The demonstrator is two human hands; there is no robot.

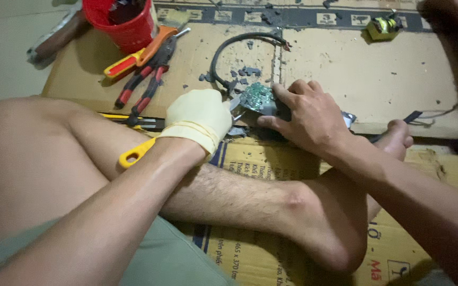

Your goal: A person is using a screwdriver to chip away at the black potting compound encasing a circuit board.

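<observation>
My gloved left hand [200, 119] clenched a yellow-handled cutter [136, 152]; my bare right hand [306, 119] gripped the green circuit board [254, 97] flat on gritty brown cardboard [345, 69], beside a curved black cable [234, 45].

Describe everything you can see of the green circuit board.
The green circuit board is small, speckled with pale solder points, and lies tilted on the cardboard sheet amid dark debris. The bare right hand pins it from the right, fingers over its dark edge. The gloved left hand meets it from the left with a metal tip. Its right part is hidden.
</observation>
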